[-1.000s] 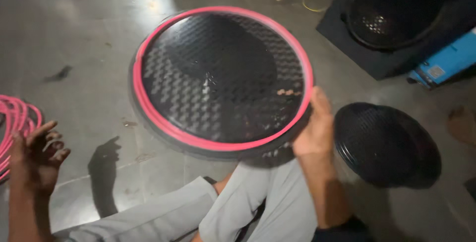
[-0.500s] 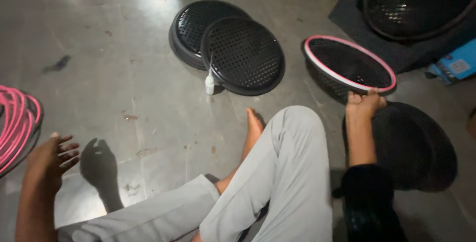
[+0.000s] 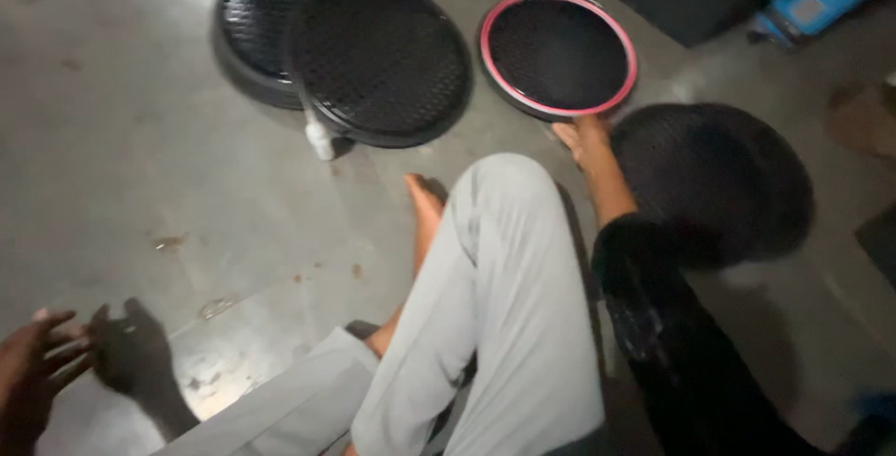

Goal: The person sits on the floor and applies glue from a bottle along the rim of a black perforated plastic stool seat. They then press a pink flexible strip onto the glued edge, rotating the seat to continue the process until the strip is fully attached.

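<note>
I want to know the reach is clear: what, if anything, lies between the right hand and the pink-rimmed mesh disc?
Nothing visible. The right hand already touches the near edge of the pink-rimmed mesh disc on the floor. The black disc lies beside the arm, not between them.

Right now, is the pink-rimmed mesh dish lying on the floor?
Yes, the pink-rimmed mesh dish lies flat on the grey floor, with the right hand at its near edge.

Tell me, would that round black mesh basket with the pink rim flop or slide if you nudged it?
The basket probably keeps its shape: its pink rim holds a clean circle. It looks light, being open mesh. On the smooth floor it may slide easily under the right hand.
</note>
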